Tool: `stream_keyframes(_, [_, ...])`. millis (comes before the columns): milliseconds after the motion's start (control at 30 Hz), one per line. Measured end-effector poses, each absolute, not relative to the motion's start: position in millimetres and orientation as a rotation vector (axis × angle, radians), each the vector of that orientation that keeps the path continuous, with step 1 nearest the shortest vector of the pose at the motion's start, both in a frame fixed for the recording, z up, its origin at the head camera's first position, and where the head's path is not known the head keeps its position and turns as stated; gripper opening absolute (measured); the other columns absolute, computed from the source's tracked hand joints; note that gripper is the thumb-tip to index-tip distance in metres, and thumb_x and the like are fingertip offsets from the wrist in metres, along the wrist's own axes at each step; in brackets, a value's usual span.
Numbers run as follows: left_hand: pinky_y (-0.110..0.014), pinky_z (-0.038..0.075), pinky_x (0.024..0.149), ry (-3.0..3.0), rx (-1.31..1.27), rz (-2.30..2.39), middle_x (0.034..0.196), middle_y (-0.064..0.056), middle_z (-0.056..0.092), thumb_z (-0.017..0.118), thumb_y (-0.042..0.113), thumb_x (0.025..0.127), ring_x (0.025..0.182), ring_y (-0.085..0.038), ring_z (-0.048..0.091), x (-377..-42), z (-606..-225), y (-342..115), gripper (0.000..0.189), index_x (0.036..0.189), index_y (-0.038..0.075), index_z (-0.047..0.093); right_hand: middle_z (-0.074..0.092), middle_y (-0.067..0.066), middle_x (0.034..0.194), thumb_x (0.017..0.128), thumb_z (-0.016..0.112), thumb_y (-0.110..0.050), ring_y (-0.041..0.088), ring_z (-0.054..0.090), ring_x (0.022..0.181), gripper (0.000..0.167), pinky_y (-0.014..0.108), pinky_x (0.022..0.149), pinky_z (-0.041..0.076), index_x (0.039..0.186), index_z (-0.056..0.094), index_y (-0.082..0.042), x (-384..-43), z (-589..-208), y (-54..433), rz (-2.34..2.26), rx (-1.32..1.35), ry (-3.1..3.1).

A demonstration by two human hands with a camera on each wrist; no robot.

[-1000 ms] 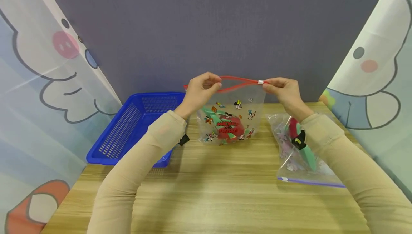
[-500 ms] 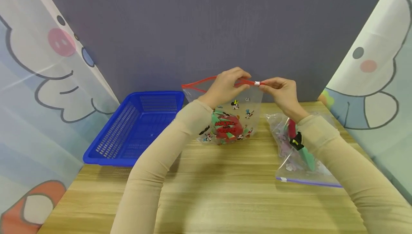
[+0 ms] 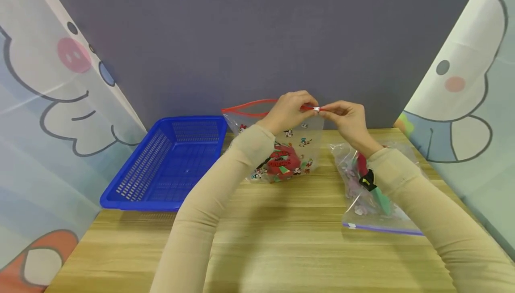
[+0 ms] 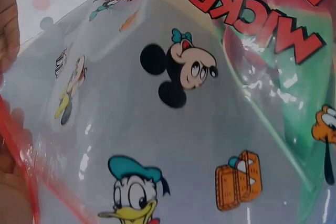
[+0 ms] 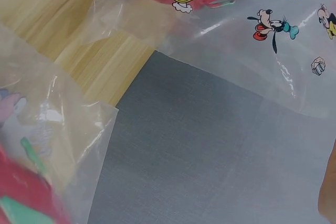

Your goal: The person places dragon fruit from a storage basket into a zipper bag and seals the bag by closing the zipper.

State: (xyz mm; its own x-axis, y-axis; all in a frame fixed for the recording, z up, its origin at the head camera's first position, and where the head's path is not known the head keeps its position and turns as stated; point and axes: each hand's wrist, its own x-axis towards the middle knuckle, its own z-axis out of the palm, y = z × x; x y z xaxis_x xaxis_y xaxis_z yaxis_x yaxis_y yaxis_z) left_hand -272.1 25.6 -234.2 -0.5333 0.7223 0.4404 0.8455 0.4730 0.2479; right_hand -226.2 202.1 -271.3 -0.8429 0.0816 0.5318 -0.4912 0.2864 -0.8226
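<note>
A clear slider zip bag (image 3: 310, 150) with cartoon prints and a red zip strip (image 3: 241, 106) stands upright on the table, a red and green item (image 3: 287, 161) low inside it. My left hand (image 3: 287, 112) pinches the strip at the white slider (image 3: 316, 109) near the right top corner. Just past the slider, my right hand (image 3: 348, 121) pinches the strip's end. To the left of the slider the bag's mouth gapes. The left wrist view shows the printed bag front (image 4: 178, 129) close up, with fingers at the left edge.
A blue plastic basket (image 3: 161, 167) stands on the wooden table (image 3: 289, 248) at the left. Another clear bag with a purple zip (image 3: 386, 229) lies at the right under my right forearm. A dark grey panel (image 3: 201, 38) rises behind, with printed curtains (image 3: 458, 118) at both sides.
My left hand has moved right along the zip strip, from the middle of the mouth to the slider. My right hand keeps its grip on the corner, shifted slightly left and down.
</note>
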Motion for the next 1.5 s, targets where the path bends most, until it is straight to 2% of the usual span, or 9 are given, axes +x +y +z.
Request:
stream_keyframes(167, [-0.017, 0.047, 0.077, -2.424, -1.351, -0.714, 0.103, 0.0, 0.066, 0.063, 0.024, 0.086, 0.09, -0.008, 0.061, -273.7, -238.3, 24.9, 0.025, 0.107, 0.011, 0.067, 0.067, -0.016, 0.073, 0.079, 0.07, -0.002, 0.001, 0.064, 0.07, 0.008, 0.014, 0.067, 0.051, 0.087, 0.071, 0.001, -224.9, -270.8, 197.9, 1.598, 0.384, -2.083])
stream_keyframes(333, [-0.015, 0.048, 0.073, -2.377, -1.343, -0.775, 0.1, -0.001, 0.068, 0.065, 0.023, 0.085, 0.085, -0.009, 0.064, -274.7, -241.1, 21.9, 0.023, 0.104, 0.011, 0.069, 0.067, -0.015, 0.075, 0.079, 0.069, -0.002, 0.001, 0.063, 0.07, 0.014, 0.014, 0.067, 0.05, 0.09, 0.068, 0.007, -224.5, -271.0, 194.8, 1.573, 0.4, -2.098])
stream_keyframes(600, [-0.015, 0.048, 0.07, -2.3, -1.361, -0.954, 0.096, -0.001, 0.07, 0.069, 0.021, 0.08, 0.082, -0.007, 0.064, -278.6, -245.8, 20.8, 0.022, 0.099, 0.009, 0.071, 0.069, -0.008, 0.073, 0.079, 0.066, 0.005, 0.0, 0.062, 0.065, 0.006, 0.013, 0.063, 0.05, 0.084, 0.069, 0.006, -225.6, -271.6, 195.0, 1.577, 0.423, -2.071])
stream_keyframes(833, [-0.016, 0.045, 0.063, -2.327, -1.312, -1.118, 0.093, -0.002, 0.07, 0.069, 0.018, 0.081, 0.074, -0.006, 0.059, -278.3, -248.4, 21.1, 0.018, 0.096, 0.009, 0.072, 0.066, -0.018, 0.072, 0.081, 0.066, 0.001, 0.0, 0.062, 0.067, 0.013, 0.013, 0.066, 0.05, 0.09, 0.066, 0.01, -222.0, -272.6, 192.7, 1.583, 0.41, -2.093])
stream_keyframes(1000, [-0.016, 0.045, 0.062, -2.293, -1.312, -1.102, 0.091, -0.003, 0.071, 0.069, 0.016, 0.081, 0.072, -0.005, 0.06, -276.7, -250.2, 22.1, 0.015, 0.093, 0.008, 0.072, 0.065, -0.019, 0.072, 0.082, 0.065, -0.001, 0.001, 0.062, 0.068, 0.016, 0.014, 0.067, 0.05, 0.091, 0.064, 0.012, -220.5, -274.6, 192.0, 1.548, 0.406, -2.113])
stream_keyframes(1167, [-0.016, 0.041, 0.06, -2.297, -1.31, -1.05, 0.091, -0.002, 0.071, 0.069, 0.017, 0.082, 0.066, -0.006, 0.056, -275.6, -250.2, 24.2, 0.015, 0.093, 0.008, 0.072, 0.063, -0.021, 0.072, 0.083, 0.064, -0.001, 0.0, 0.062, 0.068, 0.012, 0.014, 0.066, 0.051, 0.089, 0.066, 0.009, -219.6, -276.3, 193.2, 1.489, 0.365, -2.139])
stream_keyframes(1333, [-0.017, 0.039, 0.059, -2.281, -1.303, -1.027, 0.09, -0.001, 0.071, 0.069, 0.018, 0.082, 0.062, -0.008, 0.054, -276.0, -252.0, 24.0, 0.015, 0.093, 0.009, 0.073, 0.066, -0.015, 0.074, 0.083, 0.065, -0.004, 0.001, 0.061, 0.069, 0.011, 0.014, 0.066, 0.05, 0.088, 0.067, 0.006, -219.5, -277.3, 193.9, 1.45, 0.341, -2.154])
stream_keyframes(1500, [-0.02, 0.04, 0.066, -2.259, -1.304, -1.031, 0.087, -0.001, 0.071, 0.069, 0.02, 0.082, 0.06, -0.006, 0.053, -277.5, -257.0, 22.0, 0.016, 0.092, 0.008, 0.073, 0.069, -0.003, 0.078, 0.083, 0.066, -0.006, 0.001, 0.06, 0.069, 0.011, 0.015, 0.064, 0.048, 0.088, 0.067, 0.004, -219.2, -279.3, 195.1, 1.381, 0.312, -2.186])
